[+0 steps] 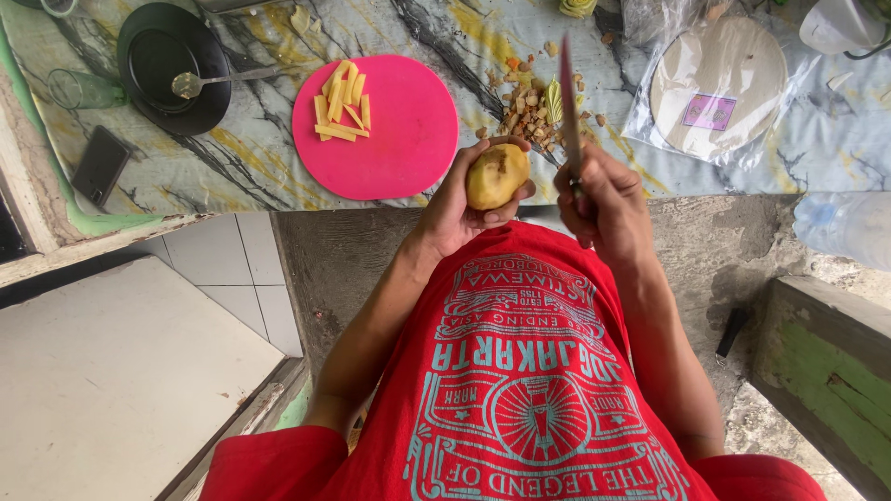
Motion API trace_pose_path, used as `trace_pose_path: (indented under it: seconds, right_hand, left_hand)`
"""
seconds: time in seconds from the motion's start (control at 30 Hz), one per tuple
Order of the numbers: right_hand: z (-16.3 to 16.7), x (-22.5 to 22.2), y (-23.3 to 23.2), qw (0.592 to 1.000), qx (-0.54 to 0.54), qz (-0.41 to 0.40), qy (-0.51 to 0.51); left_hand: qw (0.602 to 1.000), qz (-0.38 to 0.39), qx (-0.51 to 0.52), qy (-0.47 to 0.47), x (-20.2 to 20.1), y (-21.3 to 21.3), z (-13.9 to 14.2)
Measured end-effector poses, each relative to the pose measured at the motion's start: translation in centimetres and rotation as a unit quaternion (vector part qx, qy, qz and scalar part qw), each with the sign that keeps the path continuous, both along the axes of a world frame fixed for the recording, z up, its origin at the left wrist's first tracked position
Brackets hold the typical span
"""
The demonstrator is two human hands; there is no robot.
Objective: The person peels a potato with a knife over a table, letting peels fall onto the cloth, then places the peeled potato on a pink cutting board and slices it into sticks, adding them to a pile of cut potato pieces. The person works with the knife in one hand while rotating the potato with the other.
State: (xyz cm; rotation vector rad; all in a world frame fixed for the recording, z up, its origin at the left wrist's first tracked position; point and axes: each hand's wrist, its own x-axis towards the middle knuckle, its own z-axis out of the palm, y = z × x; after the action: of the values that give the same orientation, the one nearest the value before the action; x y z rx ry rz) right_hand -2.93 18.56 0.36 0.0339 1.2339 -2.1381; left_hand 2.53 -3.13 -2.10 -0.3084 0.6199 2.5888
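Marble-patterned cloth in grey, white and yellow covers the counter. On it lie a round pink plastic cutting board bearing pale yellow potato sticks, a black round plate with a metal spoon, and a heap of brown peelings. The left hand grips a peeled yellow potato above the counter edge. Just beside it, the right hand is closed around a red-bladed knife, blade pointing away.
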Motion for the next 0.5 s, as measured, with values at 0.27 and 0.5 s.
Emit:
trace_pose_path:
  seconds: [0.27, 0.5]
  right_hand:
    - [-2.1, -2.8, 0.4, 0.886, 0.423, 0.087, 0.168]
    - [-4.0, -2.3, 0.6, 0.859, 0.489, 0.114, 0.097]
  left_hand:
    - [0.987, 0.056, -0.147, -0.024, 0.4, -0.1, -0.8]
    - [0.949, 0.079, -0.305, -0.001, 0.3, 0.3, -0.9]
